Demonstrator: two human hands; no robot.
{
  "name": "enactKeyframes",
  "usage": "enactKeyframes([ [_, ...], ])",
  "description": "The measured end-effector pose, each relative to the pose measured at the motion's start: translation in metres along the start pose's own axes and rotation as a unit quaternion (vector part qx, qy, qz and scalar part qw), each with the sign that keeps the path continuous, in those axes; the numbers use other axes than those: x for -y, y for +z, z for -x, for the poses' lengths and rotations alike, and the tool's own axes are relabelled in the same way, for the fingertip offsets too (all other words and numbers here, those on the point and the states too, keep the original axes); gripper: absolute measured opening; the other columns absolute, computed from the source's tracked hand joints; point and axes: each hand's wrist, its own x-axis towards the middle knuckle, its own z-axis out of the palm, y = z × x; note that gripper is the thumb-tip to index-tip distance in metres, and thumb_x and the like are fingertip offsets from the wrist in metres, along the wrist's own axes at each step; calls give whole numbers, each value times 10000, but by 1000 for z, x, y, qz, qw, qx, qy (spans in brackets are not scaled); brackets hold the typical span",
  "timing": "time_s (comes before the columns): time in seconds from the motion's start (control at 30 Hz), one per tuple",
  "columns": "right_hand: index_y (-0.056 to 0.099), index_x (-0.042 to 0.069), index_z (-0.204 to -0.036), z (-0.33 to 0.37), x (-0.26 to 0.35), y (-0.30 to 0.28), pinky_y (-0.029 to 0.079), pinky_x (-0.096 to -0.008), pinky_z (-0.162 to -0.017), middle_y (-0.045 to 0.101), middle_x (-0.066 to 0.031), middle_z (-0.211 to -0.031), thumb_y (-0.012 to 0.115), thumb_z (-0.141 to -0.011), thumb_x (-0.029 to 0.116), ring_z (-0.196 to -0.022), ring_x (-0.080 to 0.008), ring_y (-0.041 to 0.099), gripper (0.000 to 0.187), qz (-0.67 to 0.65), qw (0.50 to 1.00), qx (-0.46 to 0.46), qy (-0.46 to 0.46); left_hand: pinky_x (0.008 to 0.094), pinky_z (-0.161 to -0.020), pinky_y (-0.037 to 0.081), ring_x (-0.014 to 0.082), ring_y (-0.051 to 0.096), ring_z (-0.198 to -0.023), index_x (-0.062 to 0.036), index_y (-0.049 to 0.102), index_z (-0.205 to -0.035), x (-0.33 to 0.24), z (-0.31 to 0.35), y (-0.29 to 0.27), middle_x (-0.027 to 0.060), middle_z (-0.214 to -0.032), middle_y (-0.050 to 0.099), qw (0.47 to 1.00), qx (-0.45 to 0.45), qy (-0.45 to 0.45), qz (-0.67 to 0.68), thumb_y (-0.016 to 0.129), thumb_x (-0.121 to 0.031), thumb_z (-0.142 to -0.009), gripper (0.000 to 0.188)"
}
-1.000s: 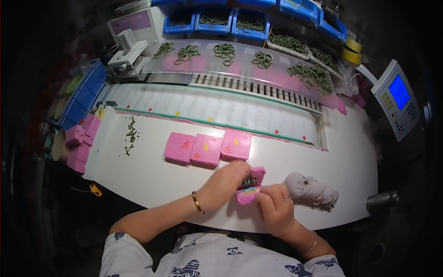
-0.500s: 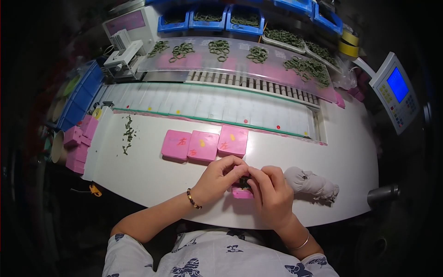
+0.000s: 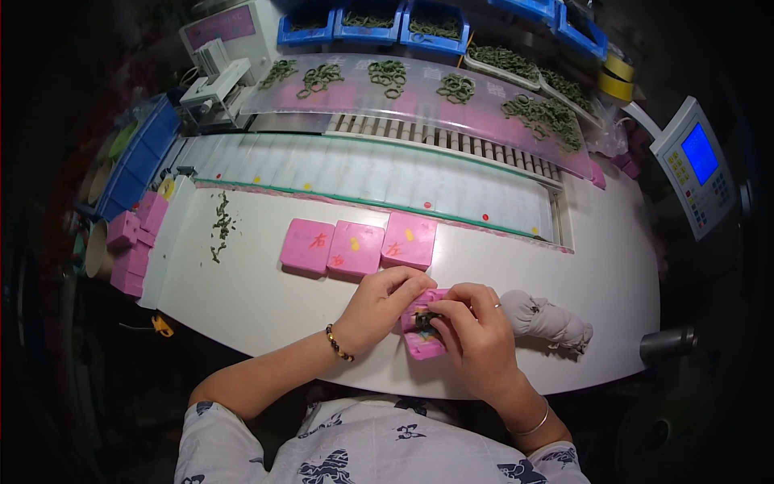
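Observation:
Near the table's front edge lies an opened pink rubber mould, with a dark green piece in its hollow. My left hand holds the mould's far left edge, fingers bent together. Over the mould's right side, my right hand has its thumb and fingertips closed at the dark green piece; the fingers partly cover it. Just beyond my left hand, three closed pink mould blocks stand in a row. To the right of my right hand rests a grey-white cloth bundle.
Green rings lie in heaps on a translucent shelf, under blue bins. A pale strip with a green edge crosses the table. Green scraps lie at left. A control panel with a blue screen stands at right.
My fingertips have parted, the right hand's shifting down onto the dark green piece. More of the mould's pink inside now shows between my hands. The closed blocks stay put.

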Motion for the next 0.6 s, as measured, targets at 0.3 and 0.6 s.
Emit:
enactKeyframes([
  [0.3,657,29,-933,10,-5,5,482,-380,-741,610,-93,-970,747,-719,-13,-868,-298,575,236,-25,999,-22,-15,198,-717,463,37,565,-828,10,679,-1087,-4,-2,0,-6,-922,657,999,6,-40,27,555,-208,-1008,263],
  [0.6,641,-2,-947,24,-4,8,500,-389,-744,618,-122,-971,726,-727,-47,-860,-316,592,241,-41,997,-42,-54,193,-690,456,30,549,-797,4,661,-1072,0,-2,4,-10,-897,638,998,-46,-36,36,571,-187,-1001,223],
])
